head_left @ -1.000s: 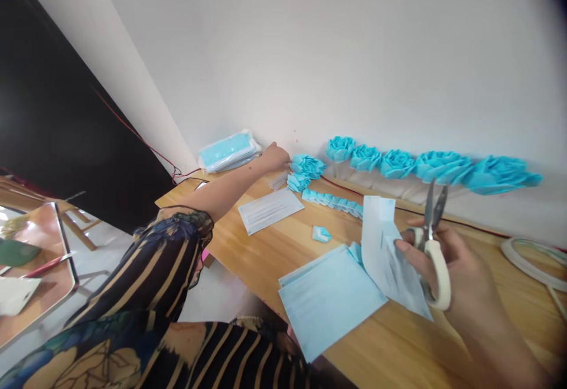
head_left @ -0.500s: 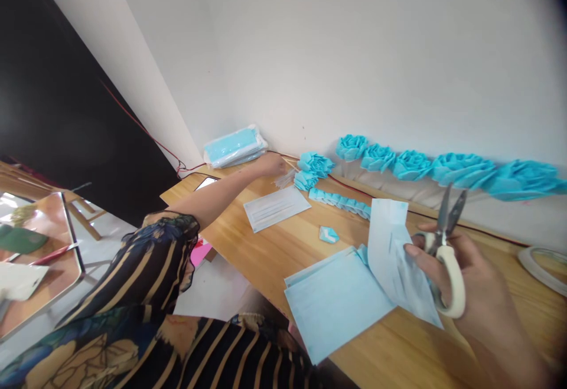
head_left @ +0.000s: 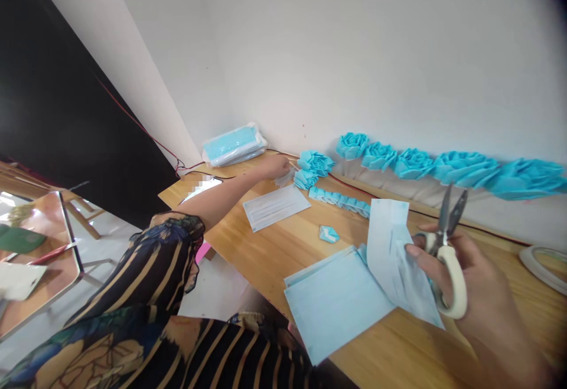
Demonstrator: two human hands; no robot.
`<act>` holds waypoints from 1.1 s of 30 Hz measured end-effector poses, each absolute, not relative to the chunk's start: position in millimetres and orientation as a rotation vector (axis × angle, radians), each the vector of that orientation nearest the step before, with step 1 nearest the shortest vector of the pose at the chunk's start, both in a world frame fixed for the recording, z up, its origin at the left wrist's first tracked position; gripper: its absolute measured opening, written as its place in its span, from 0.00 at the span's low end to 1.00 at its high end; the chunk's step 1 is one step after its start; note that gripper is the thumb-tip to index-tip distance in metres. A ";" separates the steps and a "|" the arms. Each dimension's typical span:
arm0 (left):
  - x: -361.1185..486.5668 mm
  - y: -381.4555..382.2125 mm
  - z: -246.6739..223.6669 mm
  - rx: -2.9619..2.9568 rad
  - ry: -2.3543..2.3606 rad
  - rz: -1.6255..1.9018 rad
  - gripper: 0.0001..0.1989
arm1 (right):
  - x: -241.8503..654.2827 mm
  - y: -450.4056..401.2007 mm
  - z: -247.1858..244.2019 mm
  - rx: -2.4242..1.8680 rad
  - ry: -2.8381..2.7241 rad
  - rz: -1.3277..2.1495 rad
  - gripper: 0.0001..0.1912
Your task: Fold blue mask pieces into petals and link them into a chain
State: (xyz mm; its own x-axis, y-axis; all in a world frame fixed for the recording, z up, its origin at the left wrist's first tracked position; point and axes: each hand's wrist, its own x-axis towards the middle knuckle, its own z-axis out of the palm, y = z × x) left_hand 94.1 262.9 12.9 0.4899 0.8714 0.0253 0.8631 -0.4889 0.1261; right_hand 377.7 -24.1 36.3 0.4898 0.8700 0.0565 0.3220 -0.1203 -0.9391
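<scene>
My right hand (head_left: pixel 465 271) holds white-handled scissors (head_left: pixel 450 268) with their blades parted and pointing up, together with a pale blue mask sheet (head_left: pixel 390 247) that hangs to the left. My left hand (head_left: pixel 277 166) reaches to the back of the table, closed beside a bundle of white strands (head_left: pixel 284 177) and two blue fabric flowers (head_left: pixel 314 163); what its fingers hold is hidden. A flat mask piece (head_left: pixel 277 207) lies in front of it. Blue sheets (head_left: pixel 339 303) are stacked at the front edge. A pleated blue strip (head_left: pixel 340 200) and a small folded piece (head_left: pixel 329 234) lie between.
Several blue flowers (head_left: pixel 465 169) line the wall. Packaged masks (head_left: pixel 234 146) sit in the back corner, with a phone (head_left: pixel 201 189) nearby. A roll of tape (head_left: pixel 543 268) lies at the right. Another table (head_left: pixel 53 271) stands at the far left.
My left hand has shifted slightly right and away from the packaged masks. More of the phone shows beside my left forearm. My right hand, with the scissors and sheet, has hardly moved.
</scene>
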 end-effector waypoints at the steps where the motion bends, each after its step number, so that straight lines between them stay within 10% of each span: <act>1: 93.9 263.2 15.0 2.624 1.543 0.113 0.12 | 378.0 -23.9 36.2 -1.684 -1.021 0.657 0.28; 10: 98.7 269.7 25.7 2.571 1.569 -0.013 0.07 | 381.1 -24.7 32.9 -1.653 -1.035 0.659 0.28; 24: 98.7 227.3 54.4 2.425 1.672 0.710 0.21 | 372.9 -27.2 43.6 -1.536 -0.979 0.765 0.27; 33: 171.3 107.4 62.8 2.136 0.583 0.926 0.22 | 383.1 -29.6 41.1 -1.322 -0.927 0.880 0.23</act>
